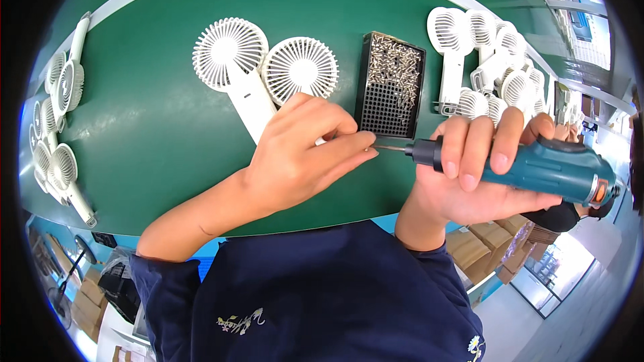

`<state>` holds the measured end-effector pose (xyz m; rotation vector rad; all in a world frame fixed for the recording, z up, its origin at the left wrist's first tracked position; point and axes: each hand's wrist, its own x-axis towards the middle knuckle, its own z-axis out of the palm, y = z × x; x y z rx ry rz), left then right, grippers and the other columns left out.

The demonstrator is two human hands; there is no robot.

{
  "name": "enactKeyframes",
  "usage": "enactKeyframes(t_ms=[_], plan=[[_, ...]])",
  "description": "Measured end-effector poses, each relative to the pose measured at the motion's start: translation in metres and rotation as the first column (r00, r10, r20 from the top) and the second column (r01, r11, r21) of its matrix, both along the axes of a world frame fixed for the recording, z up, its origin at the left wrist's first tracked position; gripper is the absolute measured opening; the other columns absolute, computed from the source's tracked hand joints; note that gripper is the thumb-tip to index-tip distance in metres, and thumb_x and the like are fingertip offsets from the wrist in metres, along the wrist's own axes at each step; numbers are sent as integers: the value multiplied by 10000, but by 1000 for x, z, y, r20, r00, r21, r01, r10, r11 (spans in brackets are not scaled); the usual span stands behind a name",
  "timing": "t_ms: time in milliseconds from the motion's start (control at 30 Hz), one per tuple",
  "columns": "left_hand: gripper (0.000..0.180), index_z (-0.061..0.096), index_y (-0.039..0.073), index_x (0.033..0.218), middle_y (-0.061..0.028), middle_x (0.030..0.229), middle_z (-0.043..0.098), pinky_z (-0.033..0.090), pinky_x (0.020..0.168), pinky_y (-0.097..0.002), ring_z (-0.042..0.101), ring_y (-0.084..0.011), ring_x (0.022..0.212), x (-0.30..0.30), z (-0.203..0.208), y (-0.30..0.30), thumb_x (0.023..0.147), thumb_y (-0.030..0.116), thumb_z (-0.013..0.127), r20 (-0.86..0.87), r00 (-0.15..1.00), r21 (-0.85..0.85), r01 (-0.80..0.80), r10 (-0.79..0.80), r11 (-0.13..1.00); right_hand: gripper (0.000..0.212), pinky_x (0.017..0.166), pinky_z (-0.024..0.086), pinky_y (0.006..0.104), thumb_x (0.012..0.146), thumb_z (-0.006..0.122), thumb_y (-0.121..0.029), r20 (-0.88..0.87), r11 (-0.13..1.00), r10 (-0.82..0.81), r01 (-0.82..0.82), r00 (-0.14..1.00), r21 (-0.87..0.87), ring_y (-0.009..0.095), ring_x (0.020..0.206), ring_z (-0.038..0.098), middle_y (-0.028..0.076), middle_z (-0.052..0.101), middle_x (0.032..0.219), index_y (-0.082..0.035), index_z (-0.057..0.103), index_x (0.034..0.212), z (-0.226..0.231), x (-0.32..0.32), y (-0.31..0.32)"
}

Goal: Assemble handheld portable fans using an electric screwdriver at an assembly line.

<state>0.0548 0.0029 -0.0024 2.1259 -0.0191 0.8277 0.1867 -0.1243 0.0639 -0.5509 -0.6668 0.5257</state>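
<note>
My right hand point(469, 167) is wrapped round a teal electric screwdriver point(553, 169), held almost level with its bit pointing left. The thin bit point(392, 148) ends at the fingertips of my left hand point(305, 154). Those fingers are pressed together at the tip, and whatever they pinch is too small or hidden to make out. Two white handheld fans lie beyond my left hand: one fan point(249, 97) with its handle slanting toward my wrist, the other fan point(300, 68) with its lower part covered by my hand. Just past the bit sits a black screw tray point(363, 104), partly filled with small screws point(396, 60).
More white fans point(451, 33) are piled on the right of the green table point(161, 154). Several others point(66, 167) line its left edge. Cardboard boxes point(479, 245) stand below the table at right, where another person point(560, 218) is partly visible.
</note>
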Motion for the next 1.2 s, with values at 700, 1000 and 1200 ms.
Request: enactKeyframes(t_ms=[700,1000,1200], plan=[[207,660,47,733,-25,706,527,410,490,-313,527,-183,542,-25,5,4,584,69,803,-155,982,99,120,-104,988,729,462,411,290,873,470,-719,-53,983,160,-164,986,-85,142,486,478,40,505,811,-123,405,1289,-11,-20,2],[175,663,48,747,-23,707,531,421,471,-320,545,-190,544,-37,-1,-1,642,80,799,-212,968,61,148,-132,987,610,428,388,288,921,483,-630,72,975,218,-216,973,-46,134,457,480,37,497,778,-132,418,1268,-16,-24,-3],[181,664,52,752,-23,704,534,431,471,-327,557,-191,553,-38,0,-3,653,103,806,-217,963,23,169,-160,985,630,449,423,307,913,473,-652,28,966,255,-253,966,-58,141,469,496,32,488,762,-145,420,1284,-20,-28,-5]])
